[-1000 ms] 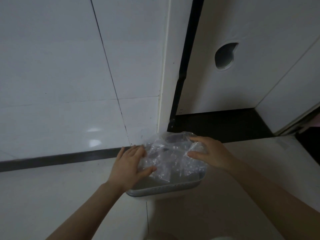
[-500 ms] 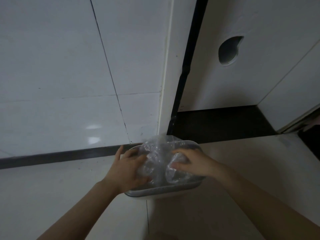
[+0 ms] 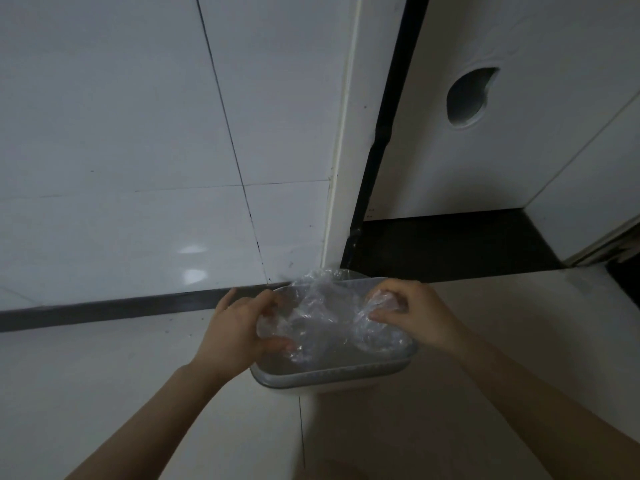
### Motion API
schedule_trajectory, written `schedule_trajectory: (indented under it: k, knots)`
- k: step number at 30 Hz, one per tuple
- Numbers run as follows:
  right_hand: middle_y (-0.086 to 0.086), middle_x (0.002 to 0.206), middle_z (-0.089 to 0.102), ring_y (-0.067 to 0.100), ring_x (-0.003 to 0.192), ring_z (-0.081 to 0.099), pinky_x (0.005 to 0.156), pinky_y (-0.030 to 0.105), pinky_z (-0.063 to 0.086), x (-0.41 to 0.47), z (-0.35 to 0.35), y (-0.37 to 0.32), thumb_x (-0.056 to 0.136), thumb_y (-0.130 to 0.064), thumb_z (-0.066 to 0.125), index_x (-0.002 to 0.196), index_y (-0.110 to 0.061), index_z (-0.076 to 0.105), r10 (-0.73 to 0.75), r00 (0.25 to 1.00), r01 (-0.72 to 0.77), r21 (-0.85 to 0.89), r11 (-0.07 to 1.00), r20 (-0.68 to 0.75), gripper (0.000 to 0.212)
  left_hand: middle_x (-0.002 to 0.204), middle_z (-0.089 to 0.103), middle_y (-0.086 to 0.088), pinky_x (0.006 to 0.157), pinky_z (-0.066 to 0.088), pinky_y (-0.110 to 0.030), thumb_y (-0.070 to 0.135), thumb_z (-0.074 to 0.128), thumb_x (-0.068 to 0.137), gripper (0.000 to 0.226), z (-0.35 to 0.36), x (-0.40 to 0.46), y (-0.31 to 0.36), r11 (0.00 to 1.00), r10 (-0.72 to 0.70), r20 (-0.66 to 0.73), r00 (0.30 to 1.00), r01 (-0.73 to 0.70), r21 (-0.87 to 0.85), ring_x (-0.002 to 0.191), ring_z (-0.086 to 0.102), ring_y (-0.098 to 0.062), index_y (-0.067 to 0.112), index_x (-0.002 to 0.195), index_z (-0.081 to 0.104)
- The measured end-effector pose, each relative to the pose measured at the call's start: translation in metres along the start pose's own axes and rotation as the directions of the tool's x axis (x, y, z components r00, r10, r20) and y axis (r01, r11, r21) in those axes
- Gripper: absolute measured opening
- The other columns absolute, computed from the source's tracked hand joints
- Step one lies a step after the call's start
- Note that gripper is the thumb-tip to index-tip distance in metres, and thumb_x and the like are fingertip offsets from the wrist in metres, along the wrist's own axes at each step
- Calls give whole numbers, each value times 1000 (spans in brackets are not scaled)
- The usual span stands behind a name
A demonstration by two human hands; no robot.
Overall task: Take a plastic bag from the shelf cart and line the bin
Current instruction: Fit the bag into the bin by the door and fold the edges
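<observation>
The clear plastic bag (image 3: 322, 317) is being held crumpled over the open mouth of the small white bin (image 3: 332, 375), partly sunk inside it, with a fold sticking up past the far rim. The bag's left edge is being gripped by the left hand (image 3: 239, 327), thumb below and fingers curled above, at the bin's left rim. A bunched fold on the right side is being pinched by the right hand (image 3: 415, 313), closed over the film above the bin's right rim. The plastic is not yet being stretched over the rim all round; the near rim is being left bare.

The bin is standing on the pale tiled floor (image 3: 104, 393), close to the corner where the white tiled wall (image 3: 121, 133) is being met by a white door frame (image 3: 343, 133). A dark skirting strip (image 3: 104, 308) is running along the foot of the wall just behind the left hand. To the right, a white door (image 3: 502, 150) with a round hole (image 3: 469, 97) is standing above a black threshold (image 3: 450, 244). Nothing is lying between the hands and the bin.

Compared with a second ago, the bag is being held lower and more compactly within the bin, and the hands are being kept closer to the rim.
</observation>
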State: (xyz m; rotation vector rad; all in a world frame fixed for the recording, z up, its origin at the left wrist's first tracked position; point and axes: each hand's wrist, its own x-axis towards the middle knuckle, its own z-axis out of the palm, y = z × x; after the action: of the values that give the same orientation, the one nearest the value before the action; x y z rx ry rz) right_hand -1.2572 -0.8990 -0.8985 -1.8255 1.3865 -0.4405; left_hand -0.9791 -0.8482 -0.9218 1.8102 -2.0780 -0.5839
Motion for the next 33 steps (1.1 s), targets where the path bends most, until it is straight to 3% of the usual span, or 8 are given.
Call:
schedule_trajectory:
  k: [2, 6, 10, 13, 20, 25, 28, 33]
  knots:
    - [-6, 91, 68, 8, 81, 64, 71, 23, 52, -3, -3, 0, 75, -19, 75, 94, -26, 65, -19, 999, 19, -32, 999, -27, 23, 89, 60, 15, 107, 34, -47, 59, 73, 61, 58, -3, -3, -3, 994, -16, -6, 1000, 16, -105, 87, 53, -6, 31, 109, 54]
    - [1, 97, 68, 17, 84, 65, 77, 32, 53, -10, -11, 5, 75, -17, 75, 93, -16, 66, -48, 998, 36, -240, 970, -45, 21, 92, 62, 14, 106, 33, -50, 71, 35, 78, 50, -4, -8, -4, 993, 29, -16, 999, -31, -110, 92, 56, -5, 34, 105, 55]
    - [0, 113, 62, 9, 95, 59, 72, 5, 44, -13, -25, 4, 75, -21, 75, 113, -17, 62, 23, 986, 13, -218, 976, 163, 40, 133, 49, 8, 112, 31, -46, 69, 39, 78, 63, 1, -8, 1, 994, 97, -22, 995, -98, -53, 121, 44, -11, 34, 130, 45]
    - [-10, 118, 50, 4, 105, 52, 74, -1, 41, -7, -34, -9, 73, -22, 77, 131, -27, 45, 37, 961, -23, -51, 998, 274, 67, 147, 38, 7, 117, 7, -40, 72, 45, 73, 77, 1, 1, 8, 997, 69, 21, 997, -68, -34, 136, 32, -15, 35, 140, 31]
    - [-5, 156, 10, 19, 140, 17, 110, 36, 28, 23, 12, -33, 75, -55, 65, 143, -29, 26, 53, 927, 115, -416, 902, 372, 83, 154, 27, 10, 114, -9, -41, 57, 51, 80, 76, 6, 18, 16, 937, 181, 200, 963, -231, 263, 143, 18, -13, 36, 145, 18]
    - [-1, 133, 40, 19, 114, 44, 86, 34, 45, 23, 23, -34, 74, -59, 63, 129, -21, 43, -217, 946, 314, -507, 803, 243, 71, 144, 41, 8, 116, 4, -43, 51, 58, 75, 75, 0, 11, 8, 961, 100, 134, 986, -131, 243, 132, 35, -17, 34, 141, 26]
    - [2, 143, 42, 23, 127, 40, 103, 38, 36, 21, 34, -26, 76, -59, 61, 138, -22, 36, -28, 928, 251, -569, 783, 371, 76, 148, 36, 4, 116, 6, -45, 47, 61, 74, 74, 2, 8, 6, 958, 121, 104, 987, -143, 247, 135, 33, -20, 31, 140, 31]
    - [4, 132, 52, 22, 113, 51, 94, 35, 45, 19, 43, -11, 87, -34, 55, 131, -25, 45, 179, 855, 139, -547, 825, 487, 46, 155, 26, 1, 117, 6, -43, 50, 61, 77, 78, 1, -5, -5, 970, 2, 33, 999, -11, 242, 140, 26, -21, 32, 143, 24]
